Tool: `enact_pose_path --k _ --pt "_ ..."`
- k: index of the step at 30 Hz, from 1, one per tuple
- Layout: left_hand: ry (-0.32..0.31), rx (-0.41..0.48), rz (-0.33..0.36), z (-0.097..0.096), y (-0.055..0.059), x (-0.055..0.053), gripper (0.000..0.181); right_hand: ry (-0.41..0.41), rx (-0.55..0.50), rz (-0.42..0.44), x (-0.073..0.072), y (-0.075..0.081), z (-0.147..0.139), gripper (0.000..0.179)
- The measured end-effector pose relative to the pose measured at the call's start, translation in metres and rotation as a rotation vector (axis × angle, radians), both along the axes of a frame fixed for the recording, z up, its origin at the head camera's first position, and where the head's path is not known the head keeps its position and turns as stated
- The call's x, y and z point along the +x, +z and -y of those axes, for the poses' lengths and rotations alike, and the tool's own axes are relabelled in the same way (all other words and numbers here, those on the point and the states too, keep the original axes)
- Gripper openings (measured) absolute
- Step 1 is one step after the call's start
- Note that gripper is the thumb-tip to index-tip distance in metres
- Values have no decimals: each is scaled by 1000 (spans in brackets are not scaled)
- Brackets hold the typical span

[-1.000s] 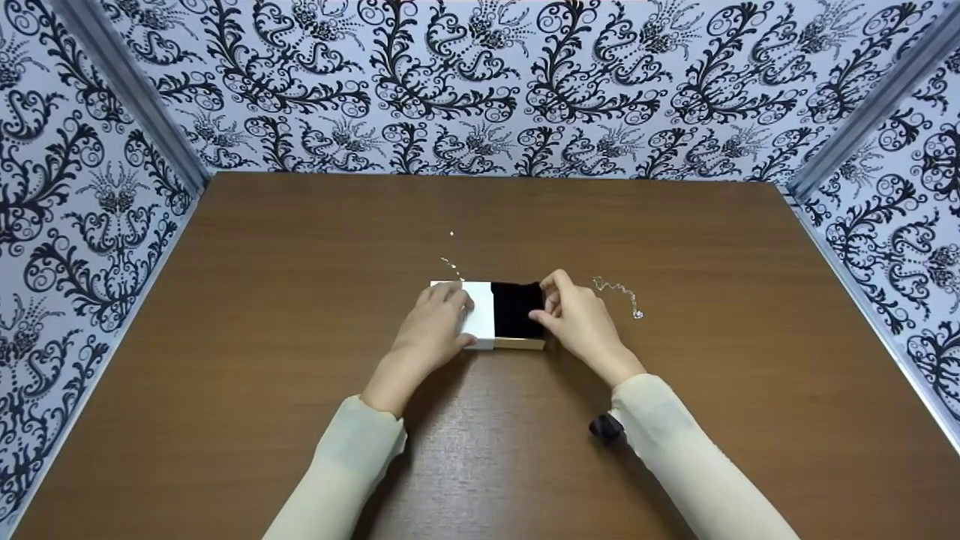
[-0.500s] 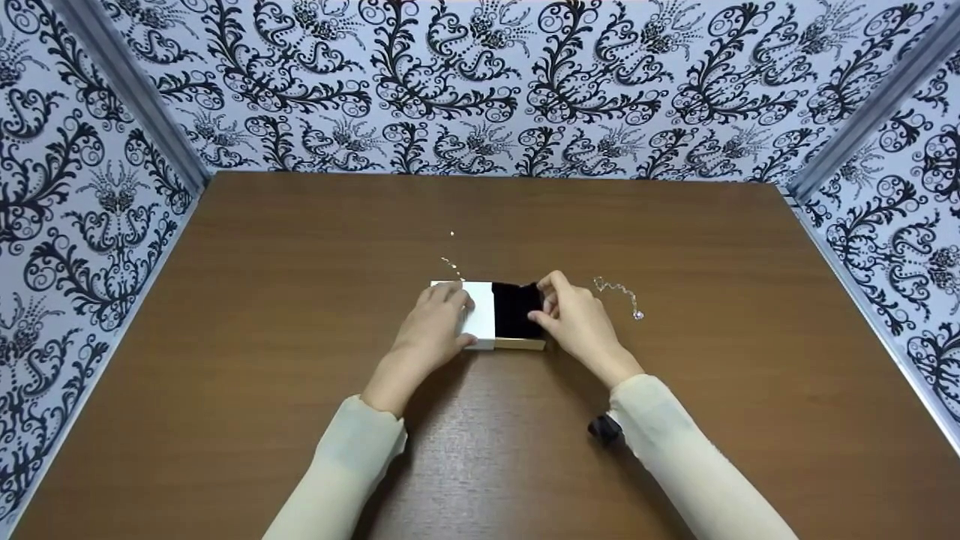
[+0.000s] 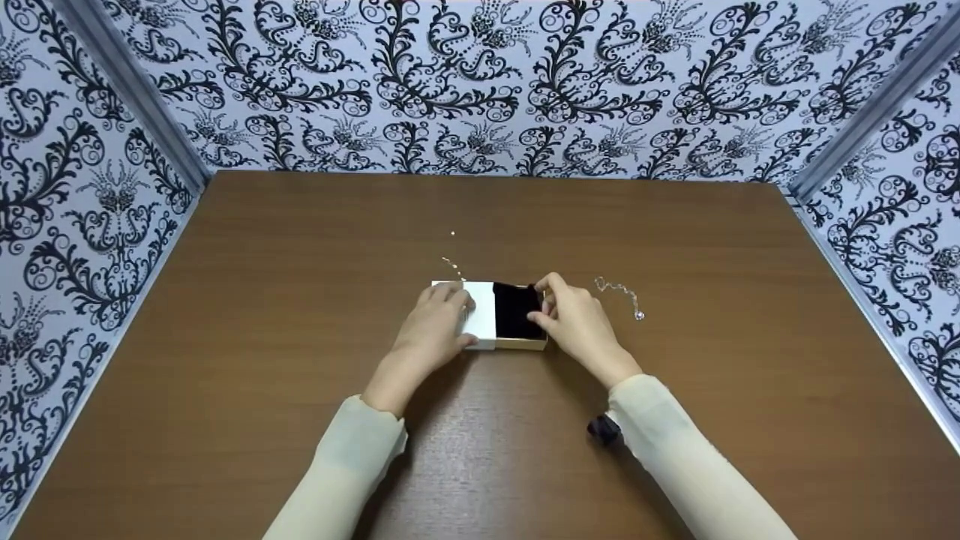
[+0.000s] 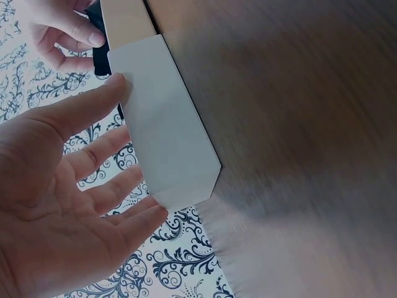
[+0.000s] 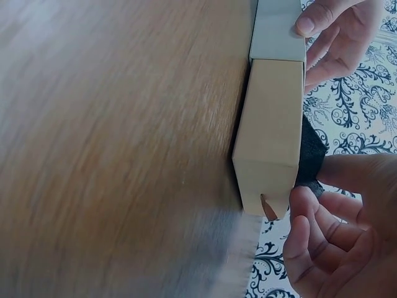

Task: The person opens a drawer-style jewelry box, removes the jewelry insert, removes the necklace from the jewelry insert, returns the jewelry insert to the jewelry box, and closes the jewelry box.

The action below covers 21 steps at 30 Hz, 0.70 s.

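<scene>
A small drawer-style jewelry box lies mid-table, its white sleeve (image 3: pixel 481 315) on the left and its tan tray (image 3: pixel 520 345) pulled partway out to the right. My left hand (image 3: pixel 437 319) holds the sleeve, thumb at the near side and fingers over the top. Inside the tray is a black soft pad (image 3: pixel 514 311). With thumb and fingers, my right hand (image 3: pixel 581 319) pinches the pad at its right end. In the right wrist view the pad (image 5: pixel 313 149) stands up above the tray wall. A half-round notch (image 5: pixel 268 207) is cut in the tray's end.
A silvery chain (image 3: pixel 619 288) with a clear stone lies right of my right hand. Behind the box lie a thin chain (image 3: pixel 452 265) and a tiny shiny bit (image 3: pixel 452 233). Patterned panels (image 3: pixel 480 90) enclose the brown table (image 3: pixel 480 465) at back and sides.
The pad's right end has come up and to the left with my right fingers, baring a little of the tray's right end. My left hand has stayed put.
</scene>
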<state>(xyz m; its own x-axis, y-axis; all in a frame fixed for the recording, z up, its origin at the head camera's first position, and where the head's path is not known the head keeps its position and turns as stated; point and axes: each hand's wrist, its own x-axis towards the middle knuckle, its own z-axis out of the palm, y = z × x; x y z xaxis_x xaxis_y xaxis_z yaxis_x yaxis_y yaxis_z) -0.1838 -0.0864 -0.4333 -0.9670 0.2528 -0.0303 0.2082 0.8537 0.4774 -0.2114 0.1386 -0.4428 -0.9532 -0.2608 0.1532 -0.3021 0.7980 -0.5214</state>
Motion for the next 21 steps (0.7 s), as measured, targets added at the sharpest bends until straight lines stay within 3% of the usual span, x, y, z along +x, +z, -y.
enact_pose_path --k 21 --pt "7 14 -20 0 -1 0 40 42 100 34 -5 -3 4 38"
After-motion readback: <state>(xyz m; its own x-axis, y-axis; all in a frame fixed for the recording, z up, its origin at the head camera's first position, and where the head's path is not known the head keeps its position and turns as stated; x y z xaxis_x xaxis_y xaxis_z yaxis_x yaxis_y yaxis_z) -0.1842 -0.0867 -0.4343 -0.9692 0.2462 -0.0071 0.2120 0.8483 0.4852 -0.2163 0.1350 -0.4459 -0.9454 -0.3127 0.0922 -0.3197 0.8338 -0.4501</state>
